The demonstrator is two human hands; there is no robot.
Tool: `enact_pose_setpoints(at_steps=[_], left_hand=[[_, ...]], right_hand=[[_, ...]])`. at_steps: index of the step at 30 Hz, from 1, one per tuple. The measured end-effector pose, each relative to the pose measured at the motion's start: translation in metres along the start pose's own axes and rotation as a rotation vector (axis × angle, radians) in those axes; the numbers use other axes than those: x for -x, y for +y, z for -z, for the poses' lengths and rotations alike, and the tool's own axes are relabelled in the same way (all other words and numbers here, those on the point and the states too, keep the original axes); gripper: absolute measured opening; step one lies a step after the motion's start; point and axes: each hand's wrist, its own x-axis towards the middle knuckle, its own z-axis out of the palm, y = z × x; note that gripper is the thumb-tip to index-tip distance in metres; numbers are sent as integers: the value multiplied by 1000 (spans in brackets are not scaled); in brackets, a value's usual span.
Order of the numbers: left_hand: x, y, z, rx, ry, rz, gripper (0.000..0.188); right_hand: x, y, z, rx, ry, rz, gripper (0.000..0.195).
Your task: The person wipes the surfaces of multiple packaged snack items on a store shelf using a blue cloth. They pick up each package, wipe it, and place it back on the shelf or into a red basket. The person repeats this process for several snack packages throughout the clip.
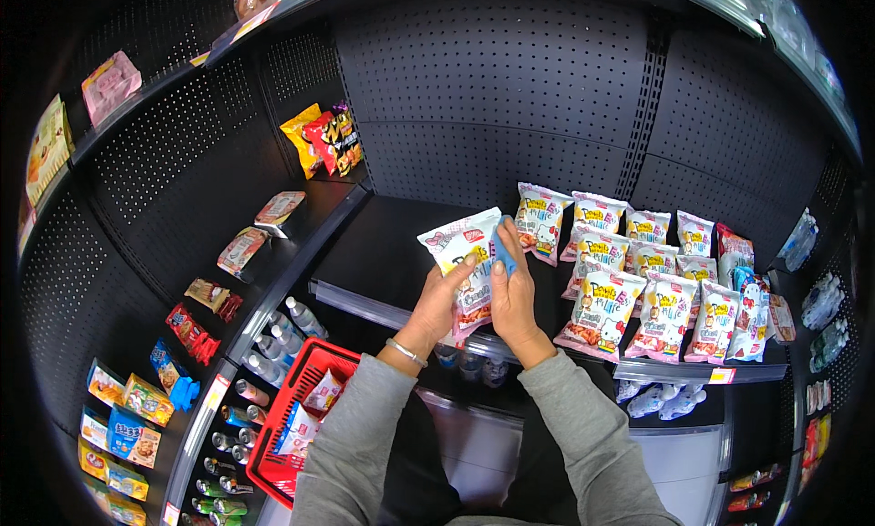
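Observation:
A white and pink snack bag (466,237) with bow and cartoon print is tilted in front of me, above the shelf. My left hand (436,306) grips it from the lower left, thumb across its face. A blue cloth (505,252) is held in my right hand (517,300) and lies against the bag's right edge. Part of the cloth is hidden by the fingers. To the right of my hands, similar snack bags (603,314) stand in several rows on the black shelf (362,252).
A red shopping basket (290,375) with snack packs inside hangs low on the left, partly behind my left forearm. Bottles (306,317) and cans (251,393) stand below the left shelf edge. Yellow and red chip bags (321,140) lean in the back left corner. A pegboard panel (492,68) rises behind.

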Motion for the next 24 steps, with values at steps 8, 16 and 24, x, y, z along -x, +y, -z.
enact_pose_setpoints(at_steps=[8, 16, 24], left_hand=[[-6, -2, 5, 236, 46, 77, 62], [-8, -13, 24, 365, -13, 157, 57], [-1, -16, 3, 143, 124, 84, 50]], right_hand=[[9, -28, -12, 124, -225, 208, 61], [4, -31, -17, 82, -294, 250, 63], [-5, 8, -3, 235, -200, 15, 54]])
